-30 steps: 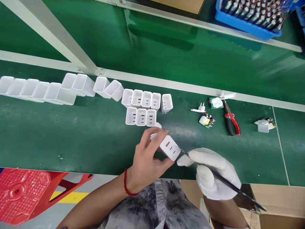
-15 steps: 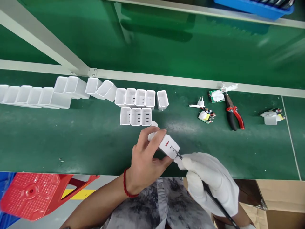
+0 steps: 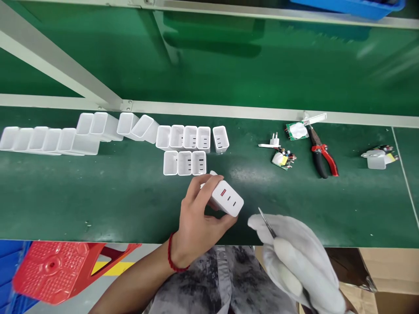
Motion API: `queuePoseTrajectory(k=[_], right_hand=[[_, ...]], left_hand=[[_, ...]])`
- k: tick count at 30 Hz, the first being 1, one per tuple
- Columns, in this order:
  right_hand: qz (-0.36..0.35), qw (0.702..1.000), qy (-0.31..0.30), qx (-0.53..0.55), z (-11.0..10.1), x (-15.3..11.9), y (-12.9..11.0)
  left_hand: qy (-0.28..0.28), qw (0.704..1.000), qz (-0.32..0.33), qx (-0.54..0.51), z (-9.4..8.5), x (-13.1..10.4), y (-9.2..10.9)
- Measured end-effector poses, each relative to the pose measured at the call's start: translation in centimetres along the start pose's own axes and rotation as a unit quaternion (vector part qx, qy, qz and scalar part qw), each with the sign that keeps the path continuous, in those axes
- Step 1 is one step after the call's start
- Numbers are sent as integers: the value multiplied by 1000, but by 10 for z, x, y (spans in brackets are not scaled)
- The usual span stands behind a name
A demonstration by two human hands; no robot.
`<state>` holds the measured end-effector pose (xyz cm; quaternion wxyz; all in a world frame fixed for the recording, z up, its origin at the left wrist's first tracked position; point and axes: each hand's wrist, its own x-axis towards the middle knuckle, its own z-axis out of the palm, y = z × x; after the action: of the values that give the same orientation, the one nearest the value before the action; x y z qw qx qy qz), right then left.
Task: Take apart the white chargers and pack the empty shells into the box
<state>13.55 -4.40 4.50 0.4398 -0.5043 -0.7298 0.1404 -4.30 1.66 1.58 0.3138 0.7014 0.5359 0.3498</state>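
My bare left hand (image 3: 199,218), with a red cord on its wrist, is closed around a white charger (image 3: 229,200). The charger's end face is turned up towards me and shows a red port and two dark slots. My right hand (image 3: 297,257), in a white glove, grips slim pointed metal tweezers (image 3: 267,223). Their tip points up and left, a short way right of the charger and apart from it. Just beyond my left hand stand white open housings (image 3: 199,163) with slots in their bottoms, in two short rows.
More white housings (image 3: 42,139) line the back left. Red-and-black pliers (image 3: 321,155), a plug piece (image 3: 274,140) and circuit boards (image 3: 283,158) lie at the back right. Another assembly (image 3: 376,159) sits far right. A red stool (image 3: 52,270) is below the bench's left edge.
The tweezers' tip has come away from the charger's slots as my right hand drew back to the right. The left hand still holds the charger, its face now uncovered. The view has shifted slightly.
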Motion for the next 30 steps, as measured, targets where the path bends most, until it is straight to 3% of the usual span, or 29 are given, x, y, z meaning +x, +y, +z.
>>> queuePoseTrajectory(k=[3,7,13,24,30], right_hand=[[-24,999,-5,35,-1,-1,7],[-17,997,-45,59,2,11,11],[31,998,-38,38,5,22,2],[56,997,-33,52,3,21,4],[42,999,-23,-6,6,21,-2]], left_hand=[[-1,1000,-2,-6,1,0,-1],[12,999,42,24,1,3,1],[31,994,87,63,-2,5,5],[47,977,141,151,-4,8,3],[52,967,155,194,-3,7,3]])
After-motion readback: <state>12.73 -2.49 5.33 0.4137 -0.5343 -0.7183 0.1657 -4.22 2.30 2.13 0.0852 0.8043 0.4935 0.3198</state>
